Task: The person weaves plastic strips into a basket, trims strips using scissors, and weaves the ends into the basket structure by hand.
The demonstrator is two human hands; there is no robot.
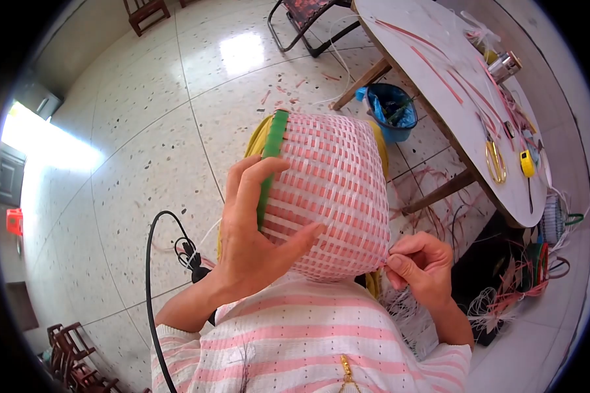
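Observation:
A basket point(328, 190) woven from white and pink flat strips lies on its side against my lap, its green rim band point(274, 147) toward the left. Spread over the rim and the near wall, my left hand point(249, 216) touches the weave with its fingertips and thumb, fingers apart. At the basket's lower right corner my right hand point(421, 265) pinches thumb and forefinger together. What sits between those fingertips is too small to make out. Yellow material point(255, 141) shows behind the basket.
A white table point(432, 39) on the right bears pink strips, scissors point(495, 160), a yellow tape measure point(527, 164) and a metal can point(505, 67). Below it stands a bin point(393, 111) with a blue liner. Strip scraps litter the floor; a black cable point(152, 262) hangs at left.

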